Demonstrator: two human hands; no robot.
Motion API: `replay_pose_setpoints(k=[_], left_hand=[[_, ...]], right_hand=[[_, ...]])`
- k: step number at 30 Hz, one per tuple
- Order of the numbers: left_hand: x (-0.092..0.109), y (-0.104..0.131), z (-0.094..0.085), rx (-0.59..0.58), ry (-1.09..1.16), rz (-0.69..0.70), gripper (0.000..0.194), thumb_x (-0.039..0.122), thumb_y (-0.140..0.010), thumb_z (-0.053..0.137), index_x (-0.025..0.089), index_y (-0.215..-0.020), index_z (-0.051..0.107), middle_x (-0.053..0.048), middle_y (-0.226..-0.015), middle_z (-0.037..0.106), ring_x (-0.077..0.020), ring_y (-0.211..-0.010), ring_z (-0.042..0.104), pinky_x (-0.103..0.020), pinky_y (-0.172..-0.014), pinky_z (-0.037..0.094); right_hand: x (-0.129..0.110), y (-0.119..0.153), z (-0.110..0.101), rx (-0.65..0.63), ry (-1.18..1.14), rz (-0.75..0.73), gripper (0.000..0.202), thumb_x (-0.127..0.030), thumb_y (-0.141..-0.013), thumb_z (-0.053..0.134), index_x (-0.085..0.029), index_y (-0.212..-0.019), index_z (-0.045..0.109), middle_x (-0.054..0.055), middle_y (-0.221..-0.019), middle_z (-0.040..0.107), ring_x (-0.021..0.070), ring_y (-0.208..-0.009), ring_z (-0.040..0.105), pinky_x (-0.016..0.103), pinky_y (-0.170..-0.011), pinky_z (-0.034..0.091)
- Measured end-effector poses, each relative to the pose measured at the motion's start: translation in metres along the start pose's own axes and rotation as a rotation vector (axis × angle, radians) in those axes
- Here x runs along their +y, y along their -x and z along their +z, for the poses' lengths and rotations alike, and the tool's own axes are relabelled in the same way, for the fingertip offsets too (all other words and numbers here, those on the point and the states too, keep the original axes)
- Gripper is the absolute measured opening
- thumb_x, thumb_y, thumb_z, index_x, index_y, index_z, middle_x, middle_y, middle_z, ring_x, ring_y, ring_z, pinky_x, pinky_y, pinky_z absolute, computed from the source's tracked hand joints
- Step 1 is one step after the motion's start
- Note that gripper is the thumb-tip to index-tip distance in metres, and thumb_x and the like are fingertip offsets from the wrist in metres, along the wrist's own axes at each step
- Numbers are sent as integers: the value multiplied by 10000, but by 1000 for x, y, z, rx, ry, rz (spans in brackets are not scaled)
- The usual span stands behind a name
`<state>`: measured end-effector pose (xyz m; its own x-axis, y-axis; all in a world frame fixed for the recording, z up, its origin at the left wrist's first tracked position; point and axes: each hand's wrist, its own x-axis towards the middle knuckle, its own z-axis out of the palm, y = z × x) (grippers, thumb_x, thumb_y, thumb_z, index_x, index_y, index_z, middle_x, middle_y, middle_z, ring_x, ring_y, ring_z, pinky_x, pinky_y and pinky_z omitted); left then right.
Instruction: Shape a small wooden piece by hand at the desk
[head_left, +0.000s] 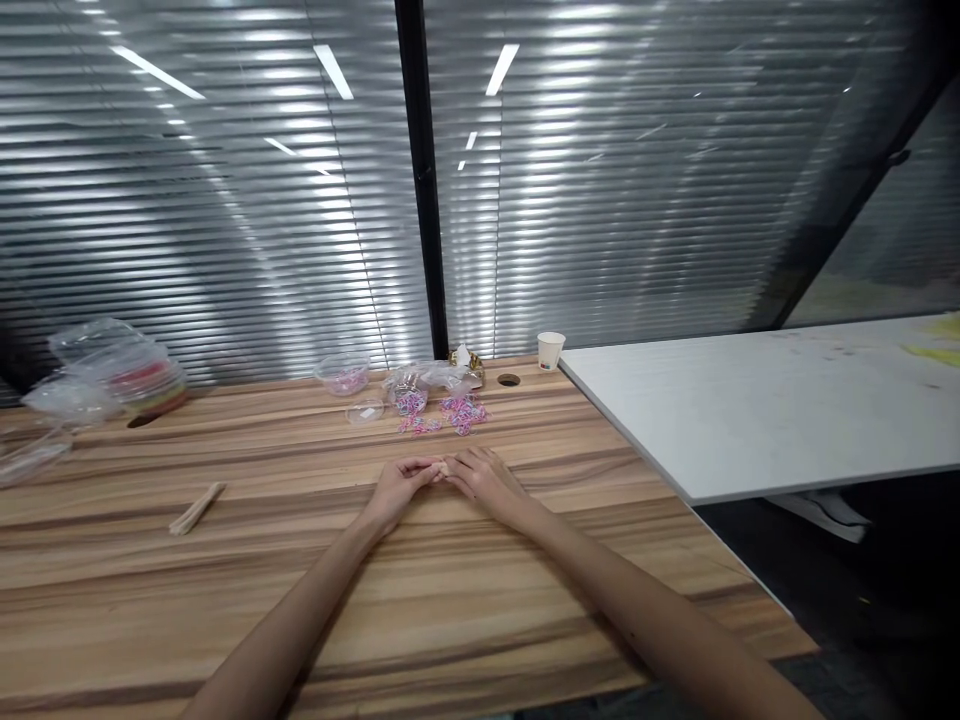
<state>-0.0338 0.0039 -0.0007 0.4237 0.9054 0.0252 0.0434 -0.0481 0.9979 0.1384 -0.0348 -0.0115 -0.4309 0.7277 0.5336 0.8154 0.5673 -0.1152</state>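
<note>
Above the middle of the wooden table, my left hand [399,490] and my right hand [484,480] meet at the fingertips. Between them is a small pale beige piece [443,468], too small and covered to name; the fingers of both hands are closed on it. Just beyond the hands lie loose pink, blue and white small loops [463,410], like rubber bands. Behind these, a clear plastic bag [409,385] holds more of them. A round clear tub [343,375] with some inside stands to the left, its clear lid [365,411] lying flat nearby.
A bundle of thin wooden sticks [196,508] lies on the left of the wooden table [360,620]. Clear bags and stacked coloured discs [146,380] stand at the back left. A paper cup [550,350] is near the white table [750,420]. Blinds cover the glass behind.
</note>
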Motion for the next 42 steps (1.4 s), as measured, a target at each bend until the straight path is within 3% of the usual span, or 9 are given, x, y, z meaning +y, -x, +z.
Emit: replay_pose_setpoints(k=[3,9,19,23,26,29,32,38,42], left_hand=[[1,-1,-5,-13,-232,98,309,385,-695,604,132,-864,656,-91,-844,665,-194,-775,595,-302,-746,454],[-9,-14,-27,82,-904,507,305,333,-801,466,161,-1023,586,-110,-1071,553,-223,-1024,482,-364,-911,361],[-20,-28,-28,100,-1290,440,379,331,-852,354,126,-1121,526,-137,-1228,474,-254,-1109,409,-413,-943,305],[-17,-29,-26,129,-1200,449,342,309,-844,372,141,-1071,567,-133,-1166,519,-251,-1067,440,-406,-919,330],[-12,-27,-25,54,-1040,493,318,273,-844,370,165,-1021,612,-119,-1096,565,-232,-1031,475,-376,-904,353],[-6,-22,-22,-49,-844,487,275,282,-817,432,193,-947,658,-94,-1009,618,-212,-964,527,-345,-875,385],[-1,-14,-13,-60,-661,407,202,282,-764,515,198,-826,688,-71,-882,659,-195,-854,578,-322,-821,426],[0,-8,15,51,-288,285,179,287,-708,585,159,-799,671,-71,-870,671,-192,-839,603,-306,-805,447],[0,-11,19,65,-59,163,271,317,-646,654,131,-842,641,-90,-897,672,-204,-848,610,-315,-810,453]], right_hand=[[0,0,1,-39,74,14,180,-211,-883,413,-177,-992,552,68,-904,570,181,-865,476,305,-763,348],[0,0,-3,-66,107,130,173,-170,-872,418,-162,-970,559,79,-877,564,186,-846,470,294,-734,342],[2,-1,-4,-42,66,178,169,-136,-854,419,-175,-881,581,56,-836,588,173,-811,502,271,-713,348],[2,-3,-3,11,16,204,199,-139,-868,383,-166,-857,580,55,-810,597,167,-780,523,263,-700,357],[4,-3,-3,46,-75,237,231,-164,-880,357,-163,-856,586,61,-793,604,164,-754,537,248,-676,366],[5,-3,-5,78,-213,298,253,-174,-876,359,-164,-1036,555,57,-795,616,163,-723,554,230,-636,375],[6,-3,-6,96,-334,342,379,-173,-870,364,-173,-1246,414,35,-759,623,148,-639,554,218,-601,383],[9,-2,-2,135,-459,236,311,-48,-795,393,-169,-957,631,43,-812,612,119,-663,542,207,-643,402],[10,-3,-4,110,-560,265,308,-70,-820,387,-159,-1017,606,32,-760,599,106,-616,538,215,-655,409]])
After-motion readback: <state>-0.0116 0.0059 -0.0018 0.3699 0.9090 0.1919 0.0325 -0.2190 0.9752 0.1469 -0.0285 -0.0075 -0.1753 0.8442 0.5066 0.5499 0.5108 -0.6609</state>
